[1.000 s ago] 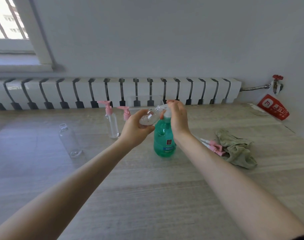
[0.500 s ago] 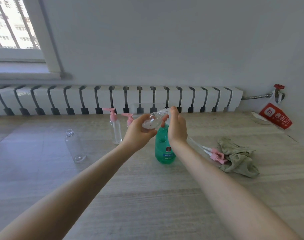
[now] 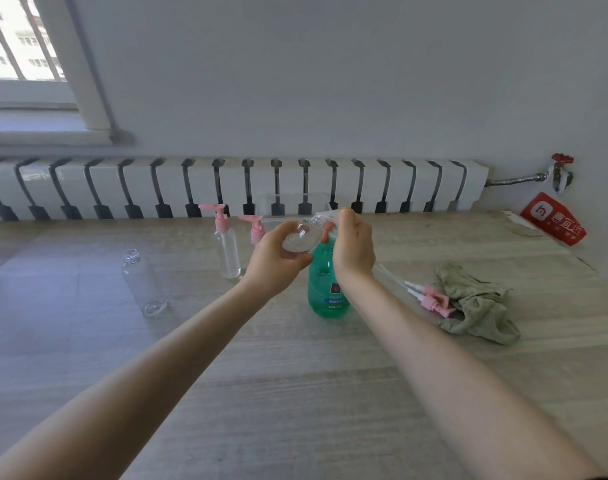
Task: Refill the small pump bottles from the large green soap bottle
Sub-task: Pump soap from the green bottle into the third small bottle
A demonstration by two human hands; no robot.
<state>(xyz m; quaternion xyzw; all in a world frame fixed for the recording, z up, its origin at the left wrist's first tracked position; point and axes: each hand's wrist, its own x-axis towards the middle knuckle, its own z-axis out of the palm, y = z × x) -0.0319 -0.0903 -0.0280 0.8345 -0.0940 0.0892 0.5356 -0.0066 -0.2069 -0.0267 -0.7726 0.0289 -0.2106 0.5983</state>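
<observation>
The large green soap bottle [image 3: 326,289] stands on the table, mid-frame. My left hand [image 3: 273,261] grips a small clear bottle [image 3: 304,235], tilted with its neck toward the green bottle's top. My right hand [image 3: 352,247] sits over the green bottle's pump head, fingers curled around it; the pump itself is hidden. A small bottle with a pink pump [image 3: 228,247] stands to the left, and another pink pump [image 3: 255,228] shows behind my left hand. An uncapped clear bottle [image 3: 143,282] stands further left.
Two loose pink pumps with white tubes [image 3: 429,299] lie right of the green bottle, beside a crumpled grey-green cloth [image 3: 479,306]. A white radiator [image 3: 226,185] runs along the wall behind the table. A red packet [image 3: 552,220] lies at the far right.
The view has tilted and shifted a little. Both hands stay at the green bottle's top, with the clear bottle still tilted in my left hand.
</observation>
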